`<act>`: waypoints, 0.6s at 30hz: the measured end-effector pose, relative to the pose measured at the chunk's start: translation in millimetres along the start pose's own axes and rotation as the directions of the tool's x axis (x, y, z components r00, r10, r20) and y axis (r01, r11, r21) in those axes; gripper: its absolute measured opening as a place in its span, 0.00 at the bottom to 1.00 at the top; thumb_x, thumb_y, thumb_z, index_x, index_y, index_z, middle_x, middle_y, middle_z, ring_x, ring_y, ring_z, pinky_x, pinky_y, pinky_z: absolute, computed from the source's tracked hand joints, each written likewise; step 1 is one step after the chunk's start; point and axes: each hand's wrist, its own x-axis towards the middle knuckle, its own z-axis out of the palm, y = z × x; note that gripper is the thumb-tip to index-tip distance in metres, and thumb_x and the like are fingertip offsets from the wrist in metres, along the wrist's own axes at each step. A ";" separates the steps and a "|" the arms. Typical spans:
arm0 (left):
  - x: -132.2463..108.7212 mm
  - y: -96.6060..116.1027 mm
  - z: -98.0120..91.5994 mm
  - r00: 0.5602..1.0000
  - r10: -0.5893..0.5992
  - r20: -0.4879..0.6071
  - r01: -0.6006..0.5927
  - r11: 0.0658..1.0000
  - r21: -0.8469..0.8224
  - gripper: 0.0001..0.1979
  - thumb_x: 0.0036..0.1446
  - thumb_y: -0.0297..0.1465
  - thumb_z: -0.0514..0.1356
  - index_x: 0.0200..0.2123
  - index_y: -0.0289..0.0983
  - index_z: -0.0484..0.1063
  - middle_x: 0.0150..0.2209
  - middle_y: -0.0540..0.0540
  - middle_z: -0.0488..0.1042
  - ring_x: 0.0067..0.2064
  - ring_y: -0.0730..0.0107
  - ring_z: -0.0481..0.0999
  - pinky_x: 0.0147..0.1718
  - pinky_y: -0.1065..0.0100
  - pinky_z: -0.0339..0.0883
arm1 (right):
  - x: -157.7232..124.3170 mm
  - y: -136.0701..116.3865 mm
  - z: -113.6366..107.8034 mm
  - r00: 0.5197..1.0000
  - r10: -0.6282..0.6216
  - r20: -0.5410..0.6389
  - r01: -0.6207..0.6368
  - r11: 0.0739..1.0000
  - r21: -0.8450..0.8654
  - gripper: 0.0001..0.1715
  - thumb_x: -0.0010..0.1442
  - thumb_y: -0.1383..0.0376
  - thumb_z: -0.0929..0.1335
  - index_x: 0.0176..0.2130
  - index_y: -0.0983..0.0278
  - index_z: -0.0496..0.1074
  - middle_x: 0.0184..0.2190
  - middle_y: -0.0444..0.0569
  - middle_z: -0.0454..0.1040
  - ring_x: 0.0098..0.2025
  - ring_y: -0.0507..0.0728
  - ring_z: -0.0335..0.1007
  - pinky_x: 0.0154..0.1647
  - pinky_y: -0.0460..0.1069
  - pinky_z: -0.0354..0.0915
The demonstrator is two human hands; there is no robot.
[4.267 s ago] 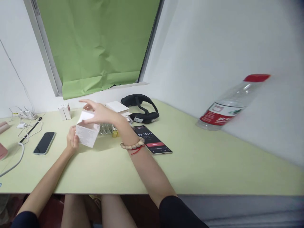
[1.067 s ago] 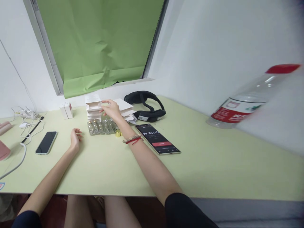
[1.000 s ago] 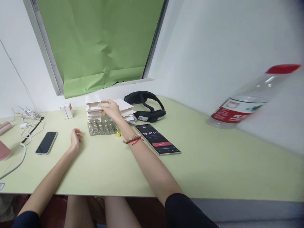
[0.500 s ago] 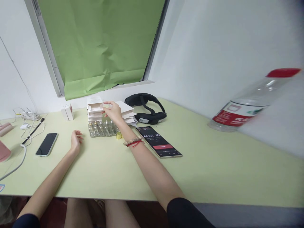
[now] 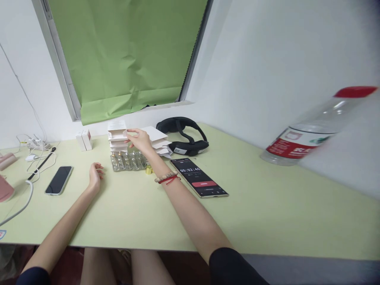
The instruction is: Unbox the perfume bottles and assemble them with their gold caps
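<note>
My right hand (image 5: 140, 141) reaches to the right side of a stack of small white boxes (image 5: 117, 136). Its fingers are apart, with the tips against the edge of the upper boxes, whose ends stand open toward me. Just in front of the stack is a row of several clear glass perfume bottles (image 5: 128, 161). Gold caps (image 5: 149, 169) lie beside the bottles, near my right wrist. White flattened or folded cartons (image 5: 157, 140) are piled behind that wrist. My left hand (image 5: 95, 177) rests on the table left of the bottles, fingers loosely curled and holding nothing.
A phone showing a running timer (image 5: 199, 178) lies right of my forearm, with a black headset (image 5: 185, 138) behind it. Another phone (image 5: 59, 180), white cables (image 5: 38, 148) and a white box pair (image 5: 84, 140) are on the left. A plastic bottle (image 5: 299, 142) stands at the right wall.
My right hand has shifted slightly left, and the upper white boxes have moved a little left with it. My left hand stays put. The timer has gone up one second.
</note>
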 end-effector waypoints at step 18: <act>0.1 -0.6 -0.2 1.000 0.018 0.008 -0.018 1.000 0.025 0.08 0.52 0.36 0.52 0.27 0.38 0.64 0.27 0.51 0.67 0.22 0.79 0.64 0.17 0.76 0.51 | -1.7 -10.0 -17.6 0.996 -0.064 -0.056 0.062 0.997 -0.048 0.12 0.59 0.65 0.66 0.43 0.62 0.75 0.28 0.42 0.79 0.16 0.45 0.64 0.23 0.42 0.62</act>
